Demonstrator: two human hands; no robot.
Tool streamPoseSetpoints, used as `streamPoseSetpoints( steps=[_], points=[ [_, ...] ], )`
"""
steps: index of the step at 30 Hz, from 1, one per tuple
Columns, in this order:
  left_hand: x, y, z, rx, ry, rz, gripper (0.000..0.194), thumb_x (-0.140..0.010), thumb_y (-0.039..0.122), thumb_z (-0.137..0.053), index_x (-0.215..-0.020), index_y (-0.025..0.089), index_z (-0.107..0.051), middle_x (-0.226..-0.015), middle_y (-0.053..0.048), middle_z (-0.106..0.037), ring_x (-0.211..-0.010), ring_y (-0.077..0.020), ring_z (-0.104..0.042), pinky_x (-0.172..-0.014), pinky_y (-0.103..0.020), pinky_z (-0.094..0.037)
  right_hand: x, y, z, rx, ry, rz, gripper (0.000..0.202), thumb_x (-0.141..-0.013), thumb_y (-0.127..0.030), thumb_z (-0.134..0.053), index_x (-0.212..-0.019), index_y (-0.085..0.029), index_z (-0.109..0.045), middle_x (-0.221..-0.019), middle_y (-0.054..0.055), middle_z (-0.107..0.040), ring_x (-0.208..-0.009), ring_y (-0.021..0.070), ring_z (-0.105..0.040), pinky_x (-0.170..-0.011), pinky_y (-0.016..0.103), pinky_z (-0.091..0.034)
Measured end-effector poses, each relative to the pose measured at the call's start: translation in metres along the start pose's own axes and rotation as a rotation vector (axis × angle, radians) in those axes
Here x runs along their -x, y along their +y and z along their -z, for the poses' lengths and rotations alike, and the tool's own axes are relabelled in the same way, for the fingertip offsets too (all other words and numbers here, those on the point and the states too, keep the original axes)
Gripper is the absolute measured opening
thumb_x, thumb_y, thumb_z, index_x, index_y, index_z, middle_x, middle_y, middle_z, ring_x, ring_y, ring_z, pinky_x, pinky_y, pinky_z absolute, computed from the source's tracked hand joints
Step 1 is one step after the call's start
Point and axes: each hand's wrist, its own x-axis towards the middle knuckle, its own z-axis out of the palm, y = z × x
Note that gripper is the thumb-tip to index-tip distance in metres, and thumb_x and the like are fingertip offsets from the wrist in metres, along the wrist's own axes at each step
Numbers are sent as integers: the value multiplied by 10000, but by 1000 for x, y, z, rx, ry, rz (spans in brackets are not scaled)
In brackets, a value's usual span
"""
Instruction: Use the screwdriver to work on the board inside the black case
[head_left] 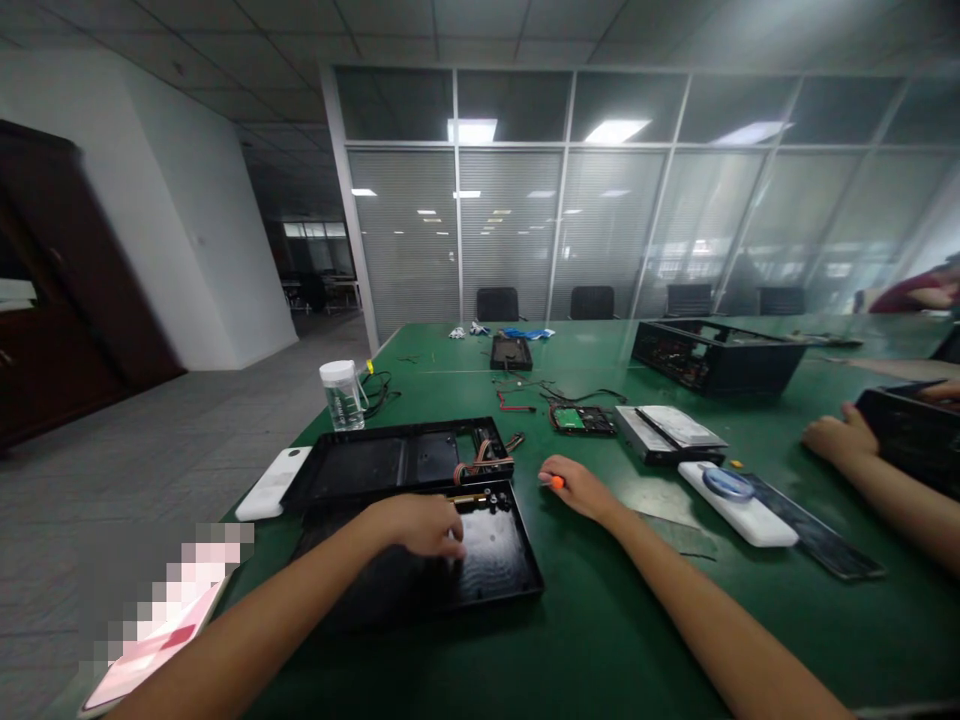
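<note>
My left hand (429, 526) reaches into the near black metal case half (495, 560), palm down. Its fingers are bent and slightly apart near the shiny floor of the case, with nothing visible in them. Small metal parts (491, 497) and a brass-coloured strip lie along that case's far edge. Behind it stands the other black case half (375, 465), with a bundle of striped wires (480, 462) at its right end. My right hand (581, 487) is closed around a small tool with an orange end (556, 482), over the green table right of the case. The rest of the tool is hidden.
A lidded clear bottle (345, 396) and white device (274, 484) stand left. A green circuit board (581, 419), silver drive unit (667, 436), white device with blue disc (739, 503) and large black chassis (716, 357) lie right. Another person's hand (840, 436) holds a black case.
</note>
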Motion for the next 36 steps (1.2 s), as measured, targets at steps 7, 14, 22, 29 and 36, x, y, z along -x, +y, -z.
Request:
streamPoseSetpoints(
  steps=[7,14,22,29,36],
  points=[
    [-61,-15,-16,-348,465,-211,131,-800,230,-556,-908,182,-612,-929,-69,-572,-899,-196,-526,-813,-300,-395,1,3,0,1,-5,-52,338,-903,-376,-355,-801,-160,-594,-831,64,-597,-783,154,-541,-749,290,-418],
    [-82,-16,-47,-401,635,-262,199,-861,258,-482,-1014,169,-573,-1040,-91,-502,-939,-198,-467,-821,-321,-381,0,8,-2,5,-10,-90,385,-900,-423,-339,-757,-172,-593,-788,53,-589,-746,152,-536,-734,287,-414],
    [-100,-18,-59,-206,739,-174,203,-871,164,-431,-831,156,-630,-939,-67,-544,-898,-169,-475,-803,-309,-379,-2,-1,-2,11,-31,-79,399,-903,-431,-331,-759,-169,-594,-788,53,-592,-752,152,-540,-727,275,-406],
    [-99,-19,-61,-188,772,-180,233,-885,129,-351,-874,135,-584,-893,-81,-577,-874,-172,-506,-794,-307,-396,0,3,0,10,11,-83,378,-909,-399,-331,-734,-169,-575,-768,46,-580,-728,148,-529,-703,269,-402],
    [-102,-15,-61,-365,697,-142,218,-897,152,-341,-828,129,-547,-847,-84,-558,-798,-183,-499,-722,-318,-400,-2,0,0,-1,12,-93,359,-907,-395,-333,-754,-176,-572,-780,45,-581,-735,148,-532,-706,264,-397]
  ],
)
